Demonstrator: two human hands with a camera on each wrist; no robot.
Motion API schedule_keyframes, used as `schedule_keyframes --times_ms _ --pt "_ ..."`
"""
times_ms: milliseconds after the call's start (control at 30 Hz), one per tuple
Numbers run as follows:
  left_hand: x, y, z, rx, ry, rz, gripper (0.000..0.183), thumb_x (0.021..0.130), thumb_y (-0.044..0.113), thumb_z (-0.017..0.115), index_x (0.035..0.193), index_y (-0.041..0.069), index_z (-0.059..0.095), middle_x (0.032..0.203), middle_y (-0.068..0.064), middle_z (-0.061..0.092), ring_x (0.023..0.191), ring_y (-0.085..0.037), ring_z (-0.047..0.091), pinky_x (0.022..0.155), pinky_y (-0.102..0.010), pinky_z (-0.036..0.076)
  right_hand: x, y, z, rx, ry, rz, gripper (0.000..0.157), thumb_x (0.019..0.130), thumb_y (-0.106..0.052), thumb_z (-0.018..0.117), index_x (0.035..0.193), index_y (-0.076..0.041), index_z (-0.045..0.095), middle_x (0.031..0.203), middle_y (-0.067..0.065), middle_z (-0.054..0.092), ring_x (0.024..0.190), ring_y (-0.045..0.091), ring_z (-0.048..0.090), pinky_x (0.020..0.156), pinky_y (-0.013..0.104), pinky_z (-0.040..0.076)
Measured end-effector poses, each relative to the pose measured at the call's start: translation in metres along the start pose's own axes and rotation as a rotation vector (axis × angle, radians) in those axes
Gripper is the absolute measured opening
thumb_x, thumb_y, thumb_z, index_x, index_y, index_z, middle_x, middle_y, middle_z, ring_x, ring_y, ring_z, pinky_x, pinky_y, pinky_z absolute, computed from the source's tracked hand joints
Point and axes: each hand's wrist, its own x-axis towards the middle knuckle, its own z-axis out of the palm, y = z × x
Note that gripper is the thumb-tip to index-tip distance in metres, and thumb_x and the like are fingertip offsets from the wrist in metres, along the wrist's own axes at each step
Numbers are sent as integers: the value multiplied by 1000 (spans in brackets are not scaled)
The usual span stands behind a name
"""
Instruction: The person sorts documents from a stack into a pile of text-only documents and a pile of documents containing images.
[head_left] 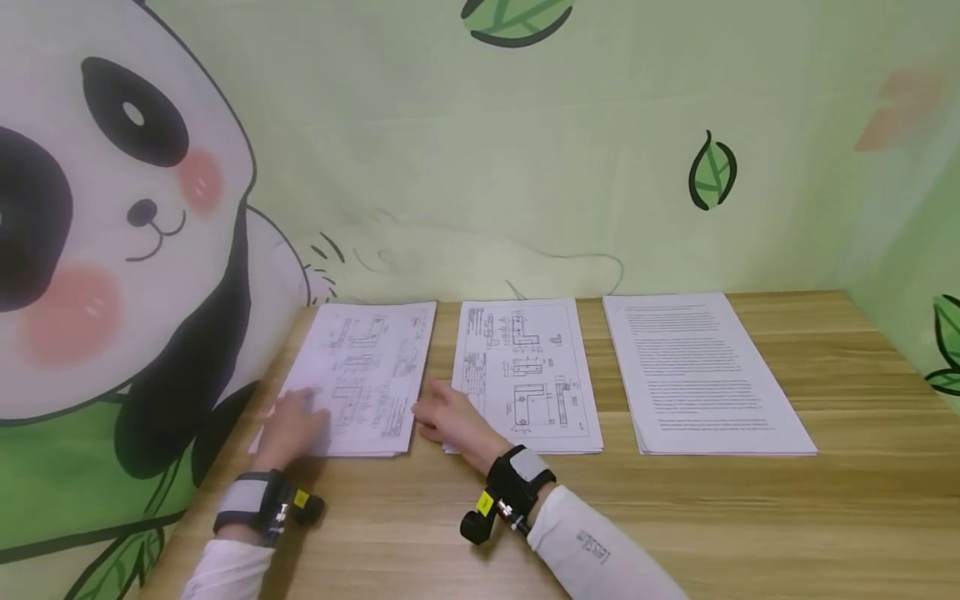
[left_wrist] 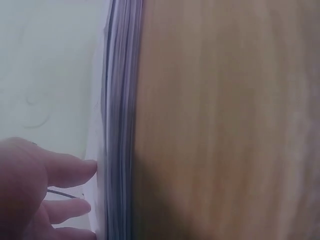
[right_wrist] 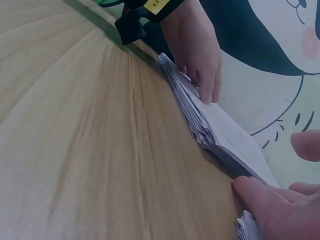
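Observation:
Three stacks of printed paper lie in a row. My left hand (head_left: 288, 429) rests on the near left part of the left stack (head_left: 375, 350), which shows technical drawings. In the left wrist view the fingers (left_wrist: 70, 170) sit over the stack's layered sheet edges (left_wrist: 117, 120). My right hand (head_left: 461, 425) is between the left stack and the middle stack (head_left: 517, 358), fingertips close to the left stack's right edge; whether they touch it I cannot tell. The right wrist view shows its fingers (right_wrist: 265, 200) spread apart, with nothing between them. Some sheets are slightly uneven at the near edge.
A third stack (head_left: 697, 375) with lines of text lies to the right. All three are on a wood-grain table (head_left: 862, 500). Behind it is a green wall covering with a panda picture (head_left: 150, 208) on the left.

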Motion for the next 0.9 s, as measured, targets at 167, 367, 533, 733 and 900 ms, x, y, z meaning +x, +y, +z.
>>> schedule_keyframes --times_ms 167,367,533,733,900 --pt "-5 5 0 -46 -49 10 62 91 22 48 143 -6 27 145 -34 26 128 -51 29 102 -66 29 4 -1 5 13 -3 -2 70 91 -14 53 149 -6 16 135 23 50 118 29 55 101 45 46" --pt "-11 11 4 -98 -77 -13 65 94 28 45 146 -2 21 149 -30 22 131 -48 27 105 -64 28 8 -2 8 -49 37 -20 61 90 -13 53 145 -9 28 125 14 61 106 21 62 96 41 49" --pt "-14 18 9 -123 -76 0 64 95 30 44 146 -2 22 150 -29 23 134 -47 25 108 -63 25 9 -3 8 -87 129 -27 51 88 -6 51 138 -7 41 122 13 62 102 20 61 92 38 48" --pt "-17 24 11 -152 -105 4 66 95 36 43 147 1 21 152 -26 21 138 -44 21 110 -62 21 11 -2 8 -139 303 -42 53 81 6 44 133 -5 47 115 11 61 97 21 54 87 34 45" --pt "-15 26 10 -211 -132 -32 73 95 45 42 150 7 12 156 -23 14 141 -43 14 112 -62 17 9 -2 4 -91 329 -87 58 78 9 41 134 -4 47 123 13 59 106 22 52 93 37 43"
